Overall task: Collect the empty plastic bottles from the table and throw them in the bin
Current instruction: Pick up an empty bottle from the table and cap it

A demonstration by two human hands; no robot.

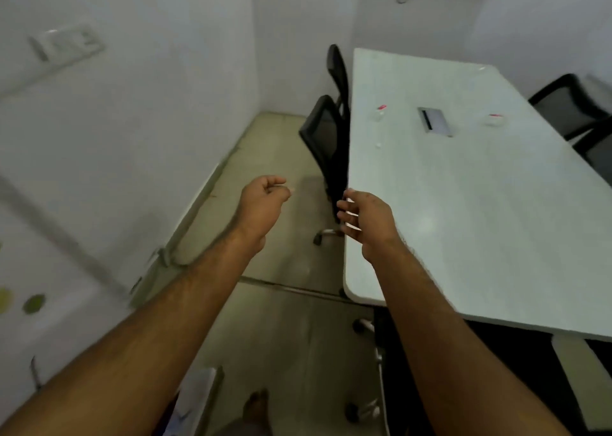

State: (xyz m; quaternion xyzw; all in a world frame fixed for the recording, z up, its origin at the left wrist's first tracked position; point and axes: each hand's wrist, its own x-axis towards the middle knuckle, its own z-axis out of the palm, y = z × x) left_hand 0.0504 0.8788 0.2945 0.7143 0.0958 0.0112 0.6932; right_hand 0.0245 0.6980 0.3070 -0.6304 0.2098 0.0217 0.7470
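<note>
The left hand (263, 200) is held out over the floor, its fingers curled loosely inward and empty. Just to its right, the right hand (366, 218) hangs at the near left edge of the white table (496, 236), fingers spread and bent, holding nothing. Beyond the right hand, two black chairs (326, 137) stand tucked against the table's left side. Further out past the right hand, a clear bottle with a pink cap (380, 117) sits on the table. To its right is a grey cable hatch (435, 121), then a second pink-capped bottle (494, 119). Both bottles are blurred and well apart from the hands.
</note>
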